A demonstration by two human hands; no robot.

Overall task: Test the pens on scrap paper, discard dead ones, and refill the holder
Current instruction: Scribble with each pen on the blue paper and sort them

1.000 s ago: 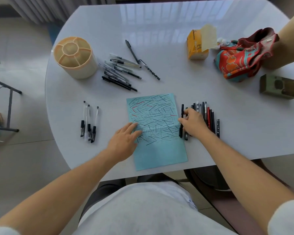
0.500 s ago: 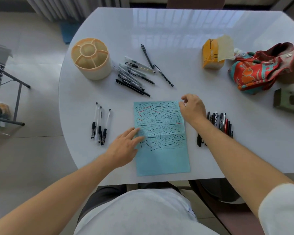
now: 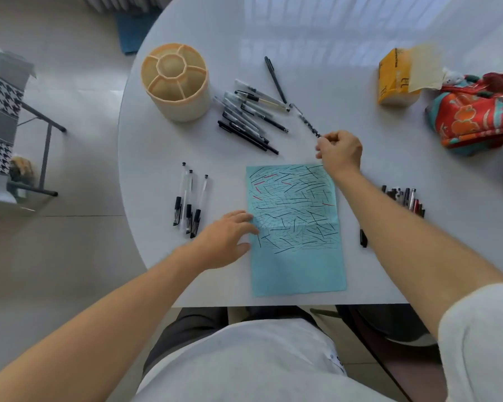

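The scrap paper (image 3: 295, 227), a blue sheet crowded with short black and red test strokes, lies at the near middle of the counter (image 3: 345, 68), placed where both hands can reach it. Its bare lower part leaves room for more marks. The left hand (image 3: 225, 239) rests flat and spread, fingertips on the sheet's left edge, probably to keep it from sliding while a pen is drawn across it. The right hand (image 3: 340, 150), just beyond the sheet's far right corner, is pinched narrow at the near tip of a patterned pen (image 3: 308, 121); whether that pen is gripped or only touched I cannot tell. A loose pile of pens (image 3: 250, 117) lies far of the paper, likely still to be tested. Three clear pens (image 3: 189, 198) sit apart on the left, and a tight row of pens (image 3: 403, 197) on the right, which looks like sorting. The empty holder (image 3: 176, 82) stands far left, beside the pile.
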